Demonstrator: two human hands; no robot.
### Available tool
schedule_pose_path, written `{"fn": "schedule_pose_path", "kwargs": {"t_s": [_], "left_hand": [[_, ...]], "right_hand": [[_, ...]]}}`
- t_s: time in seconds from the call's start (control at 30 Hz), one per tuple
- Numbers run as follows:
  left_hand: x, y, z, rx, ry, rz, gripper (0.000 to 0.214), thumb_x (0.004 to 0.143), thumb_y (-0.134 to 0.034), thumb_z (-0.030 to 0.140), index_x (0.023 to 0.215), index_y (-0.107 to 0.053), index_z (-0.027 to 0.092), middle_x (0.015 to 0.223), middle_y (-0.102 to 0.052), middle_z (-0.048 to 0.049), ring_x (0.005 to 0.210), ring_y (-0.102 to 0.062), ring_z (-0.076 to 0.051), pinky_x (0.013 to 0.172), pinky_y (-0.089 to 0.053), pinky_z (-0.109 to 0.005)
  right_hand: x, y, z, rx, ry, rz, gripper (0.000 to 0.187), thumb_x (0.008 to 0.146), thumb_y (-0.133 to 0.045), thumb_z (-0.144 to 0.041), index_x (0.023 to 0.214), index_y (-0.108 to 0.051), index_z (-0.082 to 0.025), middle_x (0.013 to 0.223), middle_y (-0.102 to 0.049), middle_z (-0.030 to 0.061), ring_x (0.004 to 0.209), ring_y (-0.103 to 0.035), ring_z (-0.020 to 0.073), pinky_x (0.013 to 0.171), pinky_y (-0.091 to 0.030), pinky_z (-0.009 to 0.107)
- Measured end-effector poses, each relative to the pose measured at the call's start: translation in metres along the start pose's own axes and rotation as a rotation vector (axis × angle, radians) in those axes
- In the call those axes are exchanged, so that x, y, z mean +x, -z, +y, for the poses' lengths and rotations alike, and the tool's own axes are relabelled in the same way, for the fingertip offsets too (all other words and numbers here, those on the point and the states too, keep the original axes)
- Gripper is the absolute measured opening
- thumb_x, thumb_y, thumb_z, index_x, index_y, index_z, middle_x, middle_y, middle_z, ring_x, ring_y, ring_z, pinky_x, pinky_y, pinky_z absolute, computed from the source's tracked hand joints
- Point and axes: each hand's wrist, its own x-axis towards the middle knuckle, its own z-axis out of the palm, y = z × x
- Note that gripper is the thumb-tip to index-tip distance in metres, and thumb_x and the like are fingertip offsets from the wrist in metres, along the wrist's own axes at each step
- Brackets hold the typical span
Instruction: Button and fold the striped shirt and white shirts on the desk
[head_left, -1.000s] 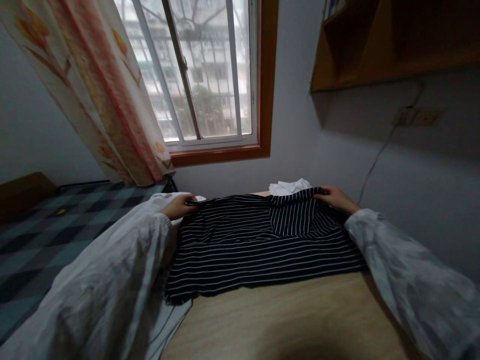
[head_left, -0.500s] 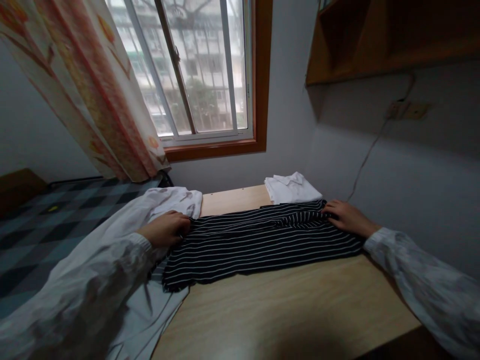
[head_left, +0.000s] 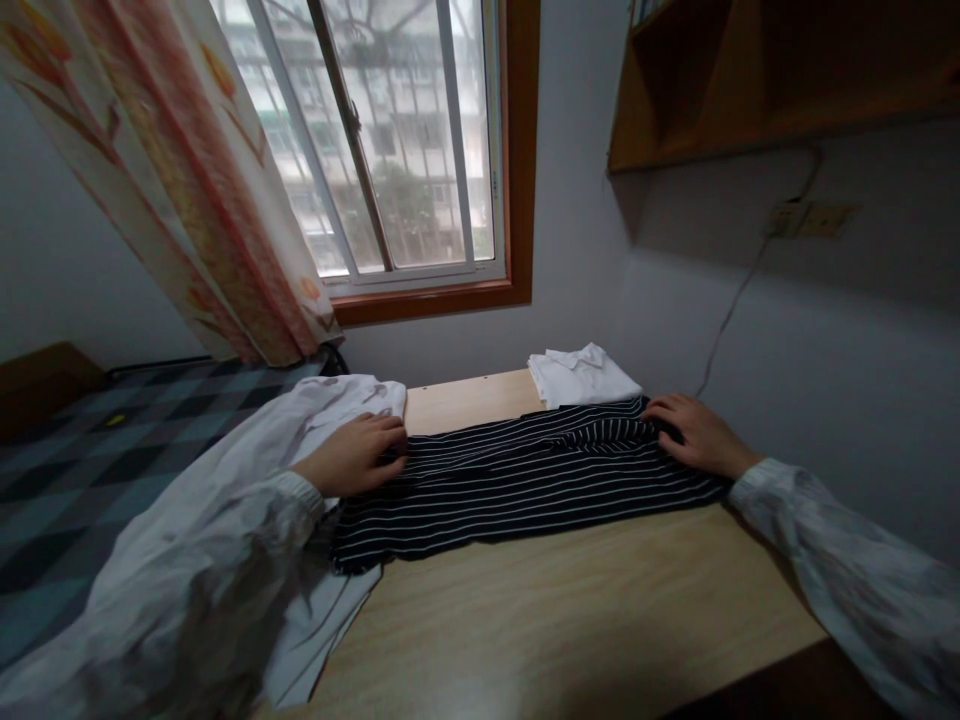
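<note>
A black garment with thin white stripes [head_left: 517, 480] lies folded into a long band across the wooden table [head_left: 570, 620]. My left hand [head_left: 356, 455] rests flat on its left end, fingers stretched out over the cloth. At the right end, my right hand [head_left: 694, 432] presses down on the bunched fabric, fingers spread. Neither hand grips anything. Both arms wear loose white sleeves.
A folded white garment [head_left: 581, 377] lies at the table's far edge, behind the striped one. Pale cloth [head_left: 322, 610] hangs off the table's left edge. A window with a floral curtain [head_left: 180, 190], a wall shelf [head_left: 750, 80] and a socket with cable [head_left: 787, 220] surround the table.
The striped garment's far edge came toward me and was laid down, making a narrower band. Both hands let go of the edge and now press flat on the cloth.
</note>
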Motion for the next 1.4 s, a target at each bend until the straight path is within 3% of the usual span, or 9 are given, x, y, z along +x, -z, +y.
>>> {"fn": "schedule_pose_path", "kwargs": {"t_s": [0.13, 0.23, 0.4, 0.57, 0.7, 0.77, 0.9, 1.1, 1.4], "left_hand": [[0.042, -0.033, 0.050, -0.100, -0.094, 0.163, 0.044, 0.108, -0.050, 0.048, 0.139, -0.062, 0.019, 0.149, -0.065, -0.0135, 0.134, -0.062, -0.029, 0.117, -0.047, -0.045], [0.064, -0.073, 0.079, -0.151, -0.118, 0.145, 0.063, 0.108, -0.051, 0.056, 0.159, -0.047, 0.020, 0.171, -0.046, -0.0140, 0.155, -0.047, -0.030, 0.130, -0.035, -0.048], [0.059, -0.114, 0.080, -0.211, -0.094, 0.010, 0.072, 0.110, -0.044, 0.062, 0.171, -0.033, 0.024, 0.179, -0.032, -0.0109, 0.165, -0.032, -0.030, 0.136, -0.023, -0.054], [0.039, -0.119, 0.066, -0.225, -0.031, 0.021, 0.070, 0.109, -0.046, 0.063, 0.169, -0.040, 0.028, 0.179, -0.032, -0.0088, 0.165, -0.032, -0.033, 0.134, -0.025, -0.061], [0.033, -0.118, 0.067, -0.238, -0.010, 0.127, 0.058, 0.110, -0.050, 0.056, 0.159, -0.055, 0.027, 0.173, -0.045, -0.0091, 0.159, -0.044, -0.032, 0.133, -0.032, -0.060], [0.032, -0.118, 0.069, -0.249, -0.006, 0.188, 0.049, 0.110, -0.051, 0.050, 0.151, -0.062, 0.026, 0.166, -0.054, -0.0093, 0.152, -0.053, -0.031, 0.130, -0.039, -0.057], [0.030, -0.118, 0.069, -0.292, 0.016, 0.290, 0.034, 0.110, -0.050, 0.042, 0.128, -0.073, 0.026, 0.148, -0.069, -0.0083, 0.133, -0.068, -0.028, 0.117, -0.054, -0.047], [0.030, -0.115, 0.070, -0.306, 0.024, 0.324, 0.025, 0.110, -0.048, 0.037, 0.113, -0.069, 0.024, 0.130, -0.075, -0.0078, 0.118, -0.072, -0.025, 0.105, -0.059, -0.043], [0.029, -0.114, 0.075, -0.295, 0.059, 0.347, 0.017, 0.108, -0.052, 0.037, 0.103, -0.063, 0.025, 0.126, -0.073, -0.0085, 0.115, -0.071, -0.026, 0.101, -0.059, -0.043]], "right_hand": [[0.032, -0.015, -0.054, 0.105, 0.050, 0.056, 0.040, 0.103, -0.055, -0.036, 0.138, -0.071, -0.023, 0.144, -0.068, 0.0134, 0.135, -0.061, 0.0336, 0.118, -0.049, 0.056], [0.045, -0.040, -0.089, 0.156, 0.100, 0.009, 0.051, 0.108, -0.053, -0.044, 0.155, -0.059, -0.025, 0.163, -0.056, 0.0110, 0.152, -0.050, 0.0317, 0.129, -0.038, 0.056], [0.020, -0.071, -0.099, 0.196, -0.022, -0.143, 0.067, 0.110, -0.047, -0.059, 0.169, -0.043, -0.026, 0.174, -0.042, 0.0098, 0.161, -0.039, 0.0313, 0.133, -0.033, 0.057], [-0.013, -0.063, -0.087, 0.203, -0.082, -0.096, 0.063, 0.110, -0.046, -0.058, 0.167, -0.046, -0.030, 0.172, -0.046, 0.0069, 0.159, -0.043, 0.0305, 0.132, -0.035, 0.056], [-0.019, -0.053, -0.071, 0.087, -0.215, 0.108, 0.043, 0.109, -0.050, -0.045, 0.139, -0.070, -0.023, 0.142, -0.071, 0.0124, 0.133, -0.065, 0.0327, 0.117, -0.050, 0.053], [-0.020, -0.052, -0.057, -0.009, -0.288, 0.180, 0.033, 0.105, -0.053, -0.039, 0.124, -0.074, -0.020, 0.128, -0.074, 0.0142, 0.120, -0.067, 0.0338, 0.109, -0.054, 0.051], [-0.026, -0.051, -0.035, -0.101, -0.350, 0.178, 0.022, 0.101, -0.055, -0.031, 0.106, -0.074, -0.021, 0.116, -0.074, 0.0129, 0.106, -0.068, 0.0323, 0.096, -0.055, 0.046], [-0.028, -0.053, -0.028, -0.110, -0.396, 0.180, 0.013, 0.097, -0.056, -0.027, 0.095, -0.069, -0.023, 0.102, -0.074, 0.0095, 0.096, -0.068, 0.0291, 0.087, -0.052, 0.041], [-0.037, -0.052, -0.023, -0.153, -0.395, 0.234, 0.017, 0.094, -0.057, -0.024, 0.094, -0.074, -0.021, 0.101, -0.079, 0.0094, 0.095, -0.067, 0.0293, 0.089, -0.051, 0.043]]}}
